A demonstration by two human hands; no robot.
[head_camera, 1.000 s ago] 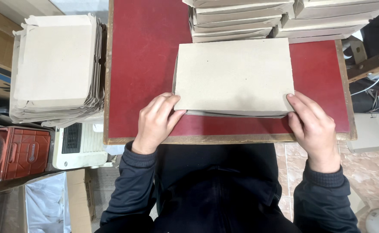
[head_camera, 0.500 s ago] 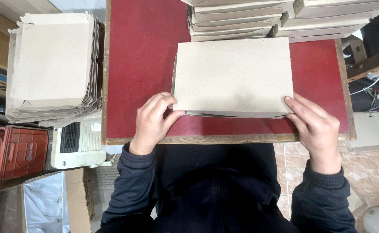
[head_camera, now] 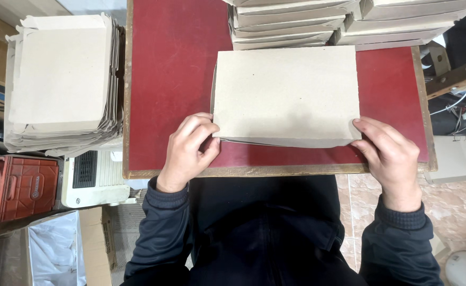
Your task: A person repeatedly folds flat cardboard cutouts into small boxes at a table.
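Note:
A flat grey cardboard piece (head_camera: 286,95), folded with a flap edge showing along its near side, lies on the red table (head_camera: 169,79). My left hand (head_camera: 190,148) pinches its near left corner with curled fingers. At the near right corner my right hand (head_camera: 389,153) grips the edge, thumb on top.
Stacks of folded grey cardboard boxes (head_camera: 296,24) sit along the table's far edge. A tall pile of flat cardboard blanks (head_camera: 60,79) stands left of the table. A red crate (head_camera: 18,188) and a white heater-like unit (head_camera: 92,177) are below it. Tiled floor (head_camera: 455,212) lies at right.
Both hands have slid outward to the cardboard's near corners. The left fingers have curled and pinched the corner; the right hand has moved right along the edge.

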